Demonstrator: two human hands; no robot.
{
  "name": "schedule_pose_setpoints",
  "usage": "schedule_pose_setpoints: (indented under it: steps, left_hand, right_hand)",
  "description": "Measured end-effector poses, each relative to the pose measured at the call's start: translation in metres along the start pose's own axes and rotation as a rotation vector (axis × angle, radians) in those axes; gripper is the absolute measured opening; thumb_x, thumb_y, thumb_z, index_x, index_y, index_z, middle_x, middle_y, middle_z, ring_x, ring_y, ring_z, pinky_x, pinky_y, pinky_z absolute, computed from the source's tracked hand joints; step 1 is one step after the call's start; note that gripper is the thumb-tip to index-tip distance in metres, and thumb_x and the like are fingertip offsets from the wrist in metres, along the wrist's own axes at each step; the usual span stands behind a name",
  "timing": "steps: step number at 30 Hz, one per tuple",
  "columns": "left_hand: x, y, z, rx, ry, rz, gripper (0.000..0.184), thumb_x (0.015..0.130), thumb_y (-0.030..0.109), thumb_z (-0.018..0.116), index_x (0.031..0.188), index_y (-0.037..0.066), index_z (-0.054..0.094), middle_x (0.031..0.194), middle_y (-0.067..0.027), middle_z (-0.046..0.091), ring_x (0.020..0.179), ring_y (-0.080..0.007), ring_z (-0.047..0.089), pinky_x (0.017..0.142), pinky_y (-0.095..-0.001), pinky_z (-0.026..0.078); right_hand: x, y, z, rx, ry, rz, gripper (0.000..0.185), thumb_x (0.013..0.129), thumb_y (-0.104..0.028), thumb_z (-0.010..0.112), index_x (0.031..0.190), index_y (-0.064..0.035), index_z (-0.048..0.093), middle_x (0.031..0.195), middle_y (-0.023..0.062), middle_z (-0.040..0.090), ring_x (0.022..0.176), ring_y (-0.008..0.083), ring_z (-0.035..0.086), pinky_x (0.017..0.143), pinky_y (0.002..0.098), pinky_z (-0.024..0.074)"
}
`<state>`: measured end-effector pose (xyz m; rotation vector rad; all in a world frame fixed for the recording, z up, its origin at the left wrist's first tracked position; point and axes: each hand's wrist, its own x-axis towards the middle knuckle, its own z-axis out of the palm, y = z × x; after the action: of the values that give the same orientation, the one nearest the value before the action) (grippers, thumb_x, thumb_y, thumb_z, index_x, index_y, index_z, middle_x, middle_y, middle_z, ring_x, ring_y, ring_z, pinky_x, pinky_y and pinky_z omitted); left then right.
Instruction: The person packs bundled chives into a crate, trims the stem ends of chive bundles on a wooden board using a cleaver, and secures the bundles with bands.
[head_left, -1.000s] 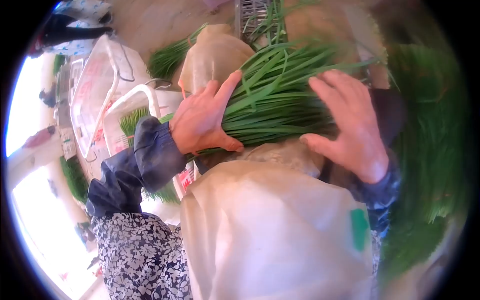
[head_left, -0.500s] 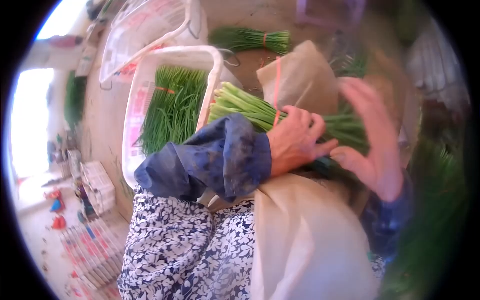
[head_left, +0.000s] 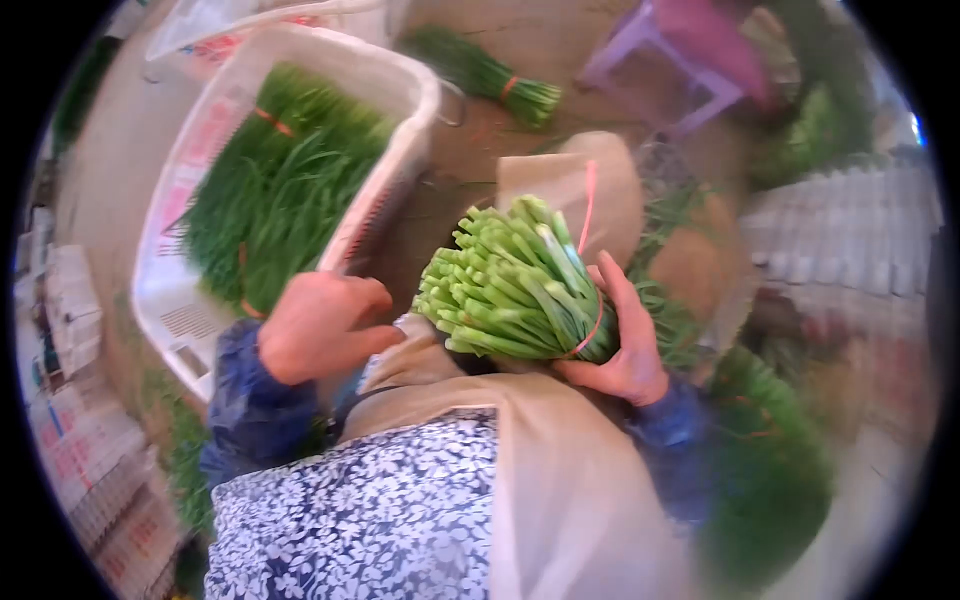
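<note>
My right hand (head_left: 630, 345) grips a bunch of garlic chives (head_left: 505, 285) from its right side, thumb below and fingers behind. The pale cut ends face left and up toward me; the leaves are hidden behind the hand. A thin red band (head_left: 601, 318) runs around the bunch beside my fingers, and a red strip continues upward over a tan sheet (head_left: 570, 185). My left hand (head_left: 330, 325) is apart from the bunch, near the crate's lower right side. Its fingers are loosely curled, the thumb stands away from them, and nothing shows between.
A white plastic crate (head_left: 405, 130) at the left holds banded chives (head_left: 290, 180). Another tied bunch (head_left: 485, 75) lies on the floor beyond. A purple stool (head_left: 665, 65) stands at the upper right. A blurred pile of greens (head_left: 765, 470) is at the lower right.
My left hand has left the bunch and moved left toward the crate. My right hand has closed on the bunch, whose cut ends have turned toward me. The camera view has also shifted.
</note>
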<state>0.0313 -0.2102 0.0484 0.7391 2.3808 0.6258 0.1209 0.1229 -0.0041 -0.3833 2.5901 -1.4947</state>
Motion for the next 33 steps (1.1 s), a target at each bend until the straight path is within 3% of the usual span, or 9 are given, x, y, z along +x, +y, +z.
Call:
schedule_pose_setpoints:
  steps: [4, 8, 10, 14, 17, 19, 23, 26, 33]
  left_hand:
    - [0.025, -0.006, -0.012, -0.191, 0.166, 0.218, 0.032, 0.073, 0.016, 0.077, 0.097, 0.000, 0.064, 0.079, -0.0127, 0.065, 0.067, -0.0249, 0.064, 0.059, -0.0326, 0.049]
    - [0.060, -0.010, -0.003, -0.334, 0.101, 0.350, 0.099, 0.060, 0.033, 0.088, 0.141, 0.003, 0.040, 0.124, -0.0137, 0.058, 0.113, -0.0251, 0.056, 0.092, -0.0373, 0.046]
    - [0.091, -0.009, 0.024, -0.682, -0.016, 0.434, 0.138, 0.050, 0.037, 0.094, 0.152, 0.004, 0.008, 0.147, -0.0170, 0.037, 0.136, -0.0280, 0.036, 0.110, -0.0395, 0.030]
    - [0.121, 0.055, 0.072, -1.314, 0.004, 0.835, 0.134, 0.055, 0.015, 0.094, 0.152, 0.007, 0.002, 0.150, -0.0135, 0.029, 0.136, -0.0239, 0.033, 0.112, -0.0378, 0.028]
    - [0.122, 0.093, 0.072, -1.657, -0.023, 0.678, 0.118, 0.057, 0.007, 0.091, 0.148, 0.006, 0.016, 0.138, -0.0081, 0.039, 0.129, -0.0186, 0.039, 0.109, -0.0354, 0.033]
    - [0.124, 0.092, 0.079, -1.620, 0.002, 0.678, 0.114, 0.058, 0.005, 0.090, 0.147, 0.006, 0.017, 0.138, -0.0083, 0.040, 0.128, -0.0186, 0.040, 0.109, -0.0356, 0.034]
    - [0.117, 0.091, 0.083, -1.543, 0.088, 0.611, 0.104, 0.063, 0.002, 0.086, 0.144, 0.005, 0.020, 0.134, -0.0099, 0.044, 0.124, -0.0186, 0.045, 0.106, -0.0356, 0.037]
    - [0.119, 0.090, 0.084, -1.572, 0.113, 0.603, 0.102, 0.064, 0.000, 0.084, 0.142, 0.005, 0.019, 0.134, -0.0108, 0.044, 0.123, -0.0188, 0.046, 0.105, -0.0355, 0.038]
    - [0.116, 0.076, 0.071, -1.523, 0.098, 0.558, 0.101, 0.063, 0.010, 0.089, 0.141, 0.004, 0.025, 0.130, -0.0116, 0.048, 0.116, -0.0195, 0.050, 0.102, -0.0349, 0.042]
  right_hand:
    - [-0.024, -0.007, -0.016, -0.033, 0.104, 0.108, 0.113, 0.058, -0.009, 0.084, 0.149, 0.0024, 0.019, 0.139, 0.0195, 0.045, 0.128, 0.0274, 0.046, 0.108, 0.0406, 0.0350]
    - [-0.025, -0.018, -0.020, 0.212, 0.341, 0.129, 0.114, 0.055, -0.009, 0.085, 0.149, 0.0023, 0.021, 0.138, 0.0184, 0.047, 0.127, 0.0265, 0.048, 0.108, 0.0379, 0.0338]
    - [-0.025, -0.027, -0.024, 0.239, 0.422, 0.127, 0.115, 0.055, -0.007, 0.084, 0.149, 0.0019, 0.018, 0.139, 0.0192, 0.046, 0.126, 0.0263, 0.048, 0.107, 0.0377, 0.0350]
    - [-0.025, -0.032, -0.022, 0.189, 0.430, 0.156, 0.115, 0.057, -0.007, 0.083, 0.150, 0.0020, 0.016, 0.141, 0.0195, 0.044, 0.129, 0.0264, 0.045, 0.108, 0.0381, 0.0335]
    - [-0.015, -0.038, -0.017, 0.316, 0.299, 0.343, 0.116, 0.060, -0.006, 0.081, 0.150, 0.0005, 0.007, 0.144, 0.0155, 0.036, 0.134, 0.0240, 0.036, 0.111, 0.0363, 0.0285]
    - [-0.007, -0.041, -0.014, 0.446, 0.302, 0.338, 0.116, 0.061, -0.005, 0.080, 0.150, 0.0005, 0.005, 0.144, 0.0143, 0.036, 0.134, 0.0236, 0.035, 0.111, 0.0362, 0.0294]
    - [0.006, -0.047, -0.006, 0.193, 0.368, 0.221, 0.076, 0.064, -0.012, 0.078, 0.131, 0.0009, 0.045, 0.120, 0.0126, 0.058, 0.109, 0.0225, 0.056, 0.094, 0.0357, 0.0449]
    - [0.014, -0.049, -0.006, 0.019, 0.296, 0.195, 0.069, 0.065, -0.009, 0.075, 0.127, 0.0005, 0.048, 0.117, 0.0117, 0.060, 0.105, 0.0219, 0.058, 0.091, 0.0355, 0.0469]
    - [-0.001, -0.020, 0.006, 0.391, 0.436, 0.232, 0.084, 0.063, -0.003, 0.078, 0.136, 0.0006, 0.036, 0.124, 0.0118, 0.055, 0.110, 0.0214, 0.057, 0.094, 0.0350, 0.0469]
